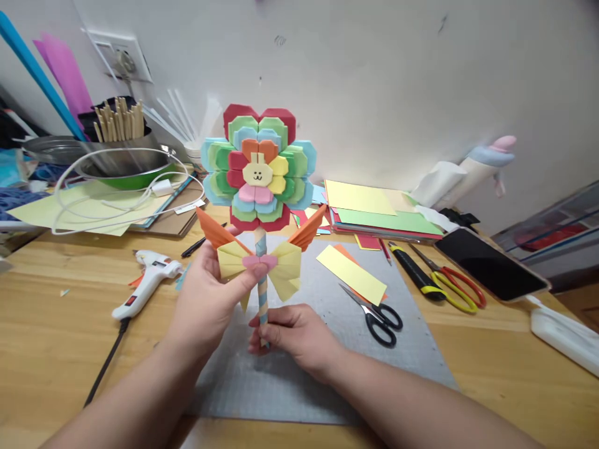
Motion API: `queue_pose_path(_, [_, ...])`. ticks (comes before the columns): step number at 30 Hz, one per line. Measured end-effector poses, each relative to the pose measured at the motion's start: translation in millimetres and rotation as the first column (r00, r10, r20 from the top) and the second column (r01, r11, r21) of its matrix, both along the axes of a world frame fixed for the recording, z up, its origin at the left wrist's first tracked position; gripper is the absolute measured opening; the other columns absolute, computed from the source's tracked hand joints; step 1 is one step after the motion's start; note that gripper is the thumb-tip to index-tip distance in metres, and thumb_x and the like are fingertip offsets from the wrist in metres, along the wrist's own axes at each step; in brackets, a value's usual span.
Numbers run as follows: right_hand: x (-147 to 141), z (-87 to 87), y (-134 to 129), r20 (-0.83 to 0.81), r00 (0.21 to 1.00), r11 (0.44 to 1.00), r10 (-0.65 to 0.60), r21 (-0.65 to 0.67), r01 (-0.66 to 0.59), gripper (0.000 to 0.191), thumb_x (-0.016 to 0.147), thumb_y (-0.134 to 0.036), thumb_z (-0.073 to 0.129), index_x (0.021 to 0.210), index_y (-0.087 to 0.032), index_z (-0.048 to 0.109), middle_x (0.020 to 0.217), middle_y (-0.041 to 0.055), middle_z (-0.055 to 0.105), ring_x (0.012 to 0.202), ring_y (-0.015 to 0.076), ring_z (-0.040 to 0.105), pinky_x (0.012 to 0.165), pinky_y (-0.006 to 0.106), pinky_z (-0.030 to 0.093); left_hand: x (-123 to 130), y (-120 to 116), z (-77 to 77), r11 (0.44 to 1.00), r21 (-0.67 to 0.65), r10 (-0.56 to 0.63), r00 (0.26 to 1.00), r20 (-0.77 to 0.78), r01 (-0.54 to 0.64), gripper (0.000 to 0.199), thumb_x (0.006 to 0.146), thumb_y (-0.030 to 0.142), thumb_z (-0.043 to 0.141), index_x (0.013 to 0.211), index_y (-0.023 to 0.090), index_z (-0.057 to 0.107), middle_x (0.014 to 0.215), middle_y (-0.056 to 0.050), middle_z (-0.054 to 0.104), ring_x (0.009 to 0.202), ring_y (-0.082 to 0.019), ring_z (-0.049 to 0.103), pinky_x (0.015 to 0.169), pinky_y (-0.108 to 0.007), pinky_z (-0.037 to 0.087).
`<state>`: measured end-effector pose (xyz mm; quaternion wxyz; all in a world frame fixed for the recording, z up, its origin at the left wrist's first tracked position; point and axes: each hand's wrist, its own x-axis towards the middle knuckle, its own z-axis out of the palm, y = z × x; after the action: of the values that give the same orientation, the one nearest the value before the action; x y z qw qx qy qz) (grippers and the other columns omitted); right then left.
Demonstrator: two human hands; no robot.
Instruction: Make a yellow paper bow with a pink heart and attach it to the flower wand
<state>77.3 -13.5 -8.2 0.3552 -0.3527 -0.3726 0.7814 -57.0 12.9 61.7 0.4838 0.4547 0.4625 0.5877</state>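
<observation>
A layered paper flower (257, 174) in red, green, blue and yellow, with a small smiling face at its centre, stands upright in my grasp. Its stick (262, 299) is wrapped in blue and tan stripes. My left hand (213, 287) grips the upper stick, thumb pressed on the pink middle of a yellow paper bow (285, 265). Orange folded wings (306, 231) spread out behind the bow. Lower down, my right hand (294, 333) pinches the bottom of the stick between thumb and fingers.
A grey cutting mat (393, 374) lies beneath my hands. Black scissors (381, 321) and a yellow strip (350, 274) are on its right. A white glue gun (145, 280) rests at left. Coloured paper (388, 224), a craft knife (416, 271), pliers (458, 287) and a phone (491, 262) are behind and right.
</observation>
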Motion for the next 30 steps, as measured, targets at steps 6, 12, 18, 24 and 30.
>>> queue_pose_path(6, [-0.8, -2.7, 0.0, -0.009, 1.000, 0.999, -0.001, -0.033, 0.000, 0.043, 0.057, -0.050, 0.082, 0.078, -0.013, 0.073, 0.069, 0.0013, 0.066, 0.065, 0.0135, 0.064, 0.076, 0.039, 0.052, 1.8, 1.4, 0.0, 1.000, 0.019, -0.001, 1.000, 0.004, 0.001, 0.039, 0.070, 0.021, 0.078, 0.102, 0.021, 0.055, 0.113, -0.005, 0.070, 0.107, -0.023, 0.065, 0.086, -0.031, 0.055])
queue_pose_path(12, [-0.3, -3.7, 0.0, -0.012, 1.000, 1.000, 0.001, -0.027, -0.001, 0.043, 0.057, -0.050, 0.082, 0.077, -0.013, 0.074, 0.069, 0.0013, 0.066, 0.065, 0.0134, 0.064, 0.077, 0.040, 0.053, 1.2, 1.4, 0.9, 1.000, 0.001, -0.005, 1.000, -0.016, 0.005, 0.041, 0.069, 0.024, 0.078, 0.103, 0.021, 0.055, 0.108, -0.005, 0.072, 0.105, -0.026, 0.066, 0.086, -0.035, 0.055])
queue_pose_path(18, [-0.8, -4.8, 0.4, -0.010, 1.000, 1.000, 0.005, -0.022, -0.005, 0.040, 0.059, -0.049, 0.082, 0.076, -0.013, 0.074, 0.069, 0.0014, 0.065, 0.065, 0.0134, 0.063, 0.078, 0.041, 0.053, -0.6, 2.5, 0.2, 1.000, 0.004, -0.014, 1.000, -0.022, 0.014, 0.042, 0.070, 0.024, 0.079, 0.105, 0.020, 0.057, 0.114, -0.006, 0.069, 0.110, -0.026, 0.063, 0.089, -0.035, 0.054])
queue_pose_path(24, [-0.5, -3.4, 0.3, -0.008, 1.000, 1.000, -0.001, -0.023, 0.001, 0.042, 0.058, -0.049, 0.082, 0.077, -0.013, 0.073, 0.068, 0.0012, 0.065, 0.064, 0.0129, 0.063, 0.076, 0.039, 0.053, -0.8, 3.7, -0.4, 1.000, 0.007, -0.030, 1.000, 0.004, 0.030, 0.042, 0.070, 0.023, 0.079, 0.106, 0.020, 0.056, 0.111, -0.005, 0.070, 0.105, -0.024, 0.066, 0.088, -0.033, 0.054])
queue_pose_path(30, [0.1, -2.3, 0.2, -0.008, 1.000, 1.000, 0.000, -0.019, 0.000, 0.041, 0.059, -0.049, 0.082, 0.078, -0.013, 0.073, 0.069, 0.0013, 0.065, 0.065, 0.0130, 0.063, 0.077, 0.039, 0.053, -1.3, 3.4, -1.5, 1.000, -0.001, -0.011, 1.000, -0.007, 0.011, 0.042, 0.068, 0.024, 0.080, 0.102, 0.018, 0.057, 0.109, -0.007, 0.071, 0.108, -0.027, 0.064, 0.091, -0.037, 0.052])
